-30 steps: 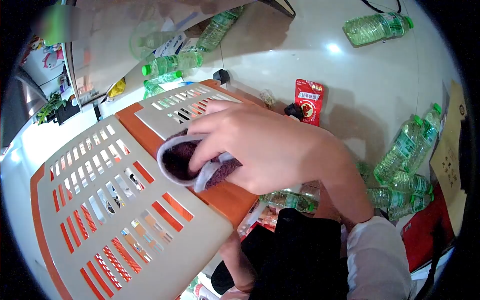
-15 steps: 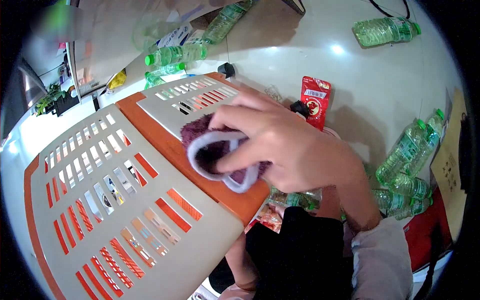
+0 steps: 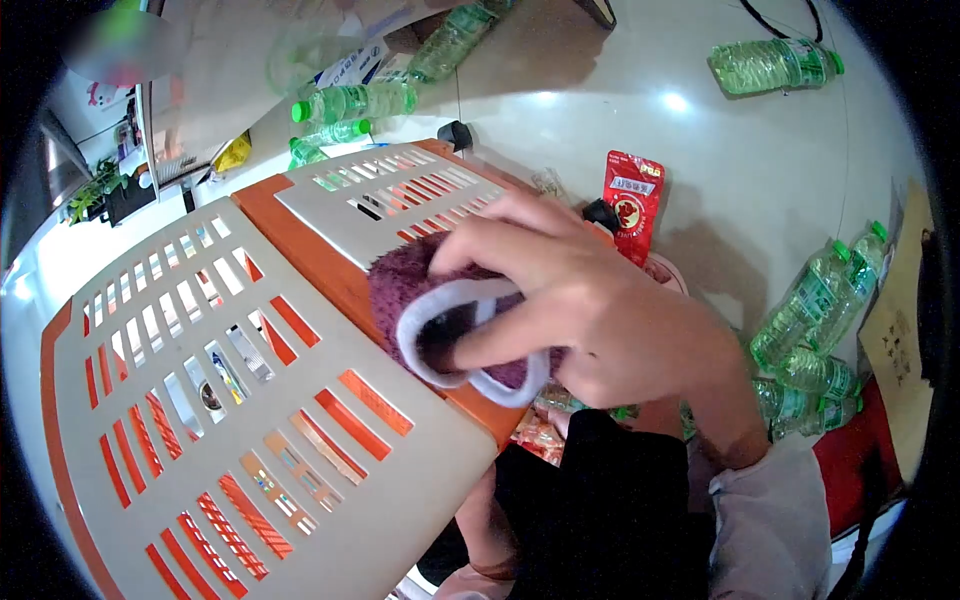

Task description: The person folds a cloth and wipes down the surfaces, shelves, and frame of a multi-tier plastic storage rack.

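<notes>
My right hand (image 3: 620, 330) is closed around a fuzzy purple cloth piece (image 3: 405, 285) with white edging that forms loops. My thumb and fingers pinch it, with one finger reaching into a loop. The cloth is against or just over the orange edge strip of a slotted white and orange plastic crate (image 3: 235, 400); I cannot tell whether it touches. Of my left hand (image 3: 488, 525), only the part near the wrist shows below the crate's lower right corner. Its fingers are hidden behind the crate.
Green-capped plastic bottles lie on the glossy floor (image 3: 600, 90): one bottle (image 3: 775, 65) at upper right, several bottles (image 3: 815, 310) at right, others at upper left. A red packet (image 3: 632, 205) stands behind my right hand. A cardboard piece (image 3: 900, 300) is at far right.
My right hand and the purple cloth have moved slightly right and down along the crate's edge strip. The crate appears shifted a little in view. The bottles look nearly unchanged.
</notes>
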Action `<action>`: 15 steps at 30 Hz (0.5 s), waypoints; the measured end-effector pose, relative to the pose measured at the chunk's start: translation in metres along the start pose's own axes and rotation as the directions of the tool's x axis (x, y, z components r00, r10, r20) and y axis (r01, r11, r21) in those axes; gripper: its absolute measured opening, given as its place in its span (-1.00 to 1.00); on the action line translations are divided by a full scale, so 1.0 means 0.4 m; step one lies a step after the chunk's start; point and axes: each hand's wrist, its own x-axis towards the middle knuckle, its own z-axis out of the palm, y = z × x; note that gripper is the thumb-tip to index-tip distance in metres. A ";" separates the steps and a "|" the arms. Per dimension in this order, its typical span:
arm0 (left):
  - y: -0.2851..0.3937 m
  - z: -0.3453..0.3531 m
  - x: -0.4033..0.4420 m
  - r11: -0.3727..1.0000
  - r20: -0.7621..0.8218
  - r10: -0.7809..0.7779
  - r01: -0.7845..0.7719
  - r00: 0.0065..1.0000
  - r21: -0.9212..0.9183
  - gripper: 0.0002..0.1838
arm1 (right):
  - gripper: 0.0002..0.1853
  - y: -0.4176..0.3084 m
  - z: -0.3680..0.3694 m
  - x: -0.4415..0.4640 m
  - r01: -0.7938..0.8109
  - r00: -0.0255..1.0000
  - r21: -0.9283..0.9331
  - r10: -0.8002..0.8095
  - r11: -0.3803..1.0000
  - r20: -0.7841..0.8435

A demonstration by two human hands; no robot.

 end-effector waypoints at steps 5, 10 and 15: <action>-0.001 -0.001 -0.008 1.000 0.004 0.004 -0.004 1.000 0.008 -0.59 | -0.62 0.013 0.021 0.049 0.010 0.997 -0.075 -0.015 0.997 -0.069; -0.003 0.001 -0.007 1.000 0.010 0.002 -0.002 1.000 0.005 -0.59 | -0.67 0.067 0.063 0.170 0.021 0.997 -0.202 -0.036 0.979 -0.071; 0.002 -0.001 0.001 1.000 0.007 -0.008 0.008 1.000 -0.001 -0.59 | -0.79 0.040 0.042 0.086 0.083 0.992 -0.160 -0.097 0.984 -0.083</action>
